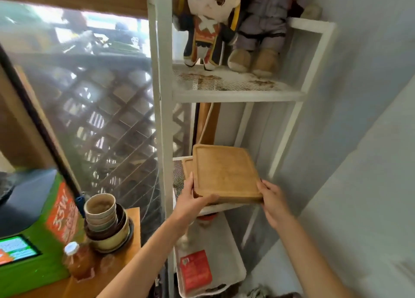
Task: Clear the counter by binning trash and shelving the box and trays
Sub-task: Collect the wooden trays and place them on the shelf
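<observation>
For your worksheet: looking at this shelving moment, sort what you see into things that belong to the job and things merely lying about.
Part of the job:
wooden trays
left hand
right hand
white rack

Just lying about:
plush dolls
stacked bowls
bottle
red packet

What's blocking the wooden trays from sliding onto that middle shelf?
Nothing visible. The left hand and right hand hold the wooden trays at the front edge of the middle shelf, and the shelf space behind them looks open. Another tray edge peeks out on their left.
</observation>
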